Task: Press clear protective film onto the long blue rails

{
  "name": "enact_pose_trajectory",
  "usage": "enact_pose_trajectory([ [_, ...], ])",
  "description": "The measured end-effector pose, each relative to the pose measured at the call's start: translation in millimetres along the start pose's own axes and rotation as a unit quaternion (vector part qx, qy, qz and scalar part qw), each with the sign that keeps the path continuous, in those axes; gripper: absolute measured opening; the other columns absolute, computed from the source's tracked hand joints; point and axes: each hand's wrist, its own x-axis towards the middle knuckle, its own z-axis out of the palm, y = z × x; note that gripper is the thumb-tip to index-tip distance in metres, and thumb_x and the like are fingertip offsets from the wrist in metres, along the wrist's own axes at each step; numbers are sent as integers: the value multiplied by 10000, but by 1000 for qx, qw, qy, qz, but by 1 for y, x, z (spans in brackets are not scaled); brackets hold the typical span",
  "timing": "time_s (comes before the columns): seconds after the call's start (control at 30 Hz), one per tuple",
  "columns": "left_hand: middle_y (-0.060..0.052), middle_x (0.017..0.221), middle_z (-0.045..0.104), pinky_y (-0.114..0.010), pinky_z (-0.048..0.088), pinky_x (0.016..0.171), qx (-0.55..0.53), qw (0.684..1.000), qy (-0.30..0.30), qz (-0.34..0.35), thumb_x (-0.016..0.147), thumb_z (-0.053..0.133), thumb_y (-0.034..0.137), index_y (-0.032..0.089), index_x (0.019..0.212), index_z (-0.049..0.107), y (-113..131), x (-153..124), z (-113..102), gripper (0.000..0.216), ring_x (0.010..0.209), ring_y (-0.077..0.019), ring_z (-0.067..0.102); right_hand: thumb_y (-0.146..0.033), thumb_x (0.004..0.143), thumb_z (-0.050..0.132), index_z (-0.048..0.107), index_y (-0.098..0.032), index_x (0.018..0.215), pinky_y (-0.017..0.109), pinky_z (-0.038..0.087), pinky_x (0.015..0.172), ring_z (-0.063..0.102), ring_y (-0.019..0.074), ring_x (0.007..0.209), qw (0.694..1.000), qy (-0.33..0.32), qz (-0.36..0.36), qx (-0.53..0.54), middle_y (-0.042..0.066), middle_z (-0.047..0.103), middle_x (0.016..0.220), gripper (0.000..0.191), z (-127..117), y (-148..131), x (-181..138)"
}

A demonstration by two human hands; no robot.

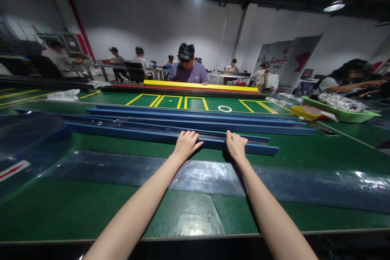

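Observation:
A long blue U-shaped channel [258,148] lies lengthwise across the green table in front of me. My left hand [186,144] has its fingers curled over the channel near the middle, with the thumb stretched along the near side. Farther right, my right hand [236,144] is closed around the same channel, its fingertips mostly hidden. Just behind lie more blue channels [274,130], side by side. Between me and the channels, a wide clear plastic strip [122,167] is spread flat beneath my forearms.
A big roll of clear plastic [27,134] sits at the left. A white ring [224,109], a yellow tray [304,113] and a green tray [362,116] lie farther back. Opposite, a person [189,71] touches a long yellow channel [201,85]. Another person works at the right.

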Motion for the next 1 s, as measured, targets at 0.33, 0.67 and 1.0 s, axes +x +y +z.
enact_pose_trajectory([
  [0.33,-48,833,623,-308,310,700,-15,1000,-4,-12,857,458,450,180,817,565,0,1,3,293,797,-188,544,-341,895,215,611,-160,614,348,268,766,574,214,767,999,-4,23,-30,119,663,720,519,-2,-3,0],
  [0.67,-54,781,621,-307,314,686,-8,1000,-4,-27,847,461,469,171,777,565,0,2,5,323,775,-193,548,-270,851,276,602,-164,626,332,258,739,553,191,754,999,-8,13,-44,90,666,752,411,-1,-2,-1],
  [1.0,-55,760,620,-305,321,671,-1,999,-8,-37,848,443,491,176,768,569,0,3,3,349,764,-192,549,-269,847,272,589,-166,602,333,260,720,546,192,736,999,-4,3,-53,90,664,743,414,-1,-3,-1],
])
